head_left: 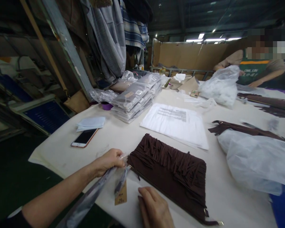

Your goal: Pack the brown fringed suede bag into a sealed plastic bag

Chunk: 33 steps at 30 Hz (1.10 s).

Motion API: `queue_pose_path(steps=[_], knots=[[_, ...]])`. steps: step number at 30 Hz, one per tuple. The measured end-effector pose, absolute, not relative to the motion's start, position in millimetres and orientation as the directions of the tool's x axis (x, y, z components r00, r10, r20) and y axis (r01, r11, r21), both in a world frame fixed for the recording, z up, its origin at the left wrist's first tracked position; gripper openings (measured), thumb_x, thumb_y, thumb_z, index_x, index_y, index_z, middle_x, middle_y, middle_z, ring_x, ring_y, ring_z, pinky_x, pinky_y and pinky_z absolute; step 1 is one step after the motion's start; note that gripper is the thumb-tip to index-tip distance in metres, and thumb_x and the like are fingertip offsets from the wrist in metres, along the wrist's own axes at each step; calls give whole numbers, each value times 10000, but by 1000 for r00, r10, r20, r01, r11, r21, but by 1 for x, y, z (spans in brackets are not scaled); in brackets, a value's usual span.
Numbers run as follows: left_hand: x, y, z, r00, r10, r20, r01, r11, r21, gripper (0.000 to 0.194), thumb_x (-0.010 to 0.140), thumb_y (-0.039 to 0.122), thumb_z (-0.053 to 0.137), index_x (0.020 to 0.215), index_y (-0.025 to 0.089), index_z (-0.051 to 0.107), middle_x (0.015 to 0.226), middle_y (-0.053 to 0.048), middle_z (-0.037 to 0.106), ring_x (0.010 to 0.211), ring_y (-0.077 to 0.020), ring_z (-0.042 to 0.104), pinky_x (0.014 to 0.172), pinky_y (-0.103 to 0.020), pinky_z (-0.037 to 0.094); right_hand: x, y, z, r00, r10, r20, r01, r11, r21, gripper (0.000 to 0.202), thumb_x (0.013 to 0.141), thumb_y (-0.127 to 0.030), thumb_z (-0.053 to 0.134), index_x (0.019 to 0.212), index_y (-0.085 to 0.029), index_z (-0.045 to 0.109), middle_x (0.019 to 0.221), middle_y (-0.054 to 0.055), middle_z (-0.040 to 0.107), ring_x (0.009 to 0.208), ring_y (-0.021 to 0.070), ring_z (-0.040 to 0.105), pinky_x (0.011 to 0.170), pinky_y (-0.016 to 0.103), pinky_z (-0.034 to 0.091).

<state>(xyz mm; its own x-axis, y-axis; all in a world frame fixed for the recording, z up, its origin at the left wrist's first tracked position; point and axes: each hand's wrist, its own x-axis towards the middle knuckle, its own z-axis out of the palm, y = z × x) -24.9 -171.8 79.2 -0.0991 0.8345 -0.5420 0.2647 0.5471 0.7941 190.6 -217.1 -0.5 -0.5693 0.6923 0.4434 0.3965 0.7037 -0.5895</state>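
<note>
Right now my left hand is pinched shut on the edge of a clear plastic sleeve, which hangs down toward me over the near edge of the table. A brown paper tag dangles just below that hand, beside the sleeve. My right hand rests flat on the table with the fingers loosely together, gripping nothing; its fingertips lie just beside the near edge of the brown fringed bag. The bag lies flat on the table in front of me, between my two hands and a printed white sheet farther back.

To the left, a phone lies screen up, with a folded pale blue cloth just behind it. Behind those stands a stack of bagged items, next to a purple tape roll. On my right lies a large crumpled clear bag, and a dark brown strap pokes out from behind it. At the far end of the table another person leans over the table, near a bulging white plastic bag.
</note>
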Motion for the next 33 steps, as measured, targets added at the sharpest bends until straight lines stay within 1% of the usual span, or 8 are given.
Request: queue_pose_path(steps=[4,7,12,17,22,25,28,33], knots=[[-32,-160,93,-73,801,-594,237,592,770,182,424,241,575,568,148,512,414,43,477,333,-65,317,349,-199,167,144,-218,9,-677,660,326,475,730,-492,202,759,-145,486,952,-191,526,846,58,564,730,221,564,601,343,504],[-34,-154,102,-43,801,-597,219,591,776,159,413,251,562,522,149,509,424,11,519,301,-61,318,328,-202,156,130,-218,9,-717,630,300,538,773,-337,351,706,-120,519,1051,-184,524,856,63,573,699,238,551,568,371,492],[-32,-148,113,-8,813,-582,205,571,795,145,410,243,566,505,143,522,451,-16,563,283,-58,325,311,-204,153,115,-221,4,-731,555,397,559,821,-118,538,742,-142,478,1273,-123,396,910,129,580,712,250,551,603,390,483],[-28,-146,119,-18,824,-566,220,555,802,134,412,234,568,496,140,521,397,11,504,283,-55,314,314,-199,139,109,-214,2,-721,597,352,633,774,-15,266,803,-218,468,1042,-127,542,794,112,571,669,259,559,549,392,477],[-28,-147,118,-24,828,-560,228,550,804,143,406,231,583,496,140,520,398,23,490,293,-52,318,317,-192,148,150,-203,1,-687,649,326,718,676,167,388,689,-45,480,1062,-95,575,637,80,567,477,211,539,414,318,419],[-29,-148,116,-20,823,-567,220,557,801,152,410,246,577,504,141,521,412,16,506,288,-54,318,312,-195,148,160,-211,12,-634,728,261,773,610,176,431,687,11,438,1071,-98,600,612,81,569,484,192,541,422,295,423],[-29,-150,114,-19,822,-570,216,560,800,171,417,261,574,522,134,529,447,-3,538,288,-57,334,313,-197,151,149,-226,14,-619,745,250,781,618,91,464,675,37,438,1102,-53,594,658,101,581,542,200,544,478,317,453],[-28,-150,116,-20,824,-566,206,557,804,177,412,252,592,522,131,525,442,2,532,285,-43,316,314,-192,148,133,-230,-11,-463,791,400,839,536,-88,370,719,14,439,1052,-7,598,890,212,618,754,284,565,633,441,485]])
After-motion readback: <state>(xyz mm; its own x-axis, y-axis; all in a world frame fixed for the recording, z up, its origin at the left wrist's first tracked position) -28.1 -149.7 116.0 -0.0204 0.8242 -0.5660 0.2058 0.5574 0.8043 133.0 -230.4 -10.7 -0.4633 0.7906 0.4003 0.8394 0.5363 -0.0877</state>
